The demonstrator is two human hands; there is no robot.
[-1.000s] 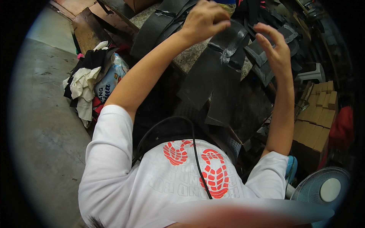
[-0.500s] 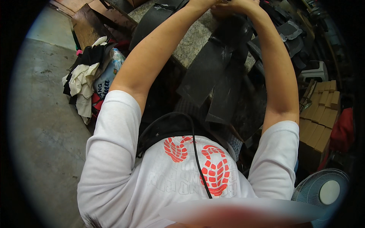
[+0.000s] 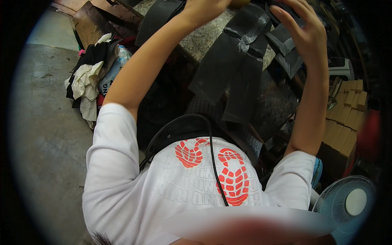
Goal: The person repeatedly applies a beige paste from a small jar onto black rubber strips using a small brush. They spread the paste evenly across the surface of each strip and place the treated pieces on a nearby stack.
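My left hand (image 3: 207, 9) is at the top edge of the picture, over a speckled grey worktop. Its fingers are cut off there, so what they hold is hidden. Beside it a yellowish-brown rounded thing (image 3: 239, 3) shows only in part. My right hand (image 3: 305, 34) is raised at the upper right, thumb and fingers apart, over black pieces of sheet material. Between the hands lies a black strip-like piece (image 3: 222, 67) with a whitish smeared, frayed band (image 3: 245, 42) across it. Its split lower ends hang over the worktop's near edge.
Another black piece (image 3: 157, 18) lies left on the worktop (image 3: 210, 34). Cloth scraps (image 3: 87, 83) and a bag are heaped at the left above the concrete floor (image 3: 49, 134). Cardboard boxes (image 3: 343, 122) and a fan (image 3: 353, 204) stand at the right. A black cable (image 3: 211, 163) crosses my shirt.
My hands, close together before, are now apart. The right has moved right and opened; the left has shifted left. The whitish band on the black piece is now uncovered.
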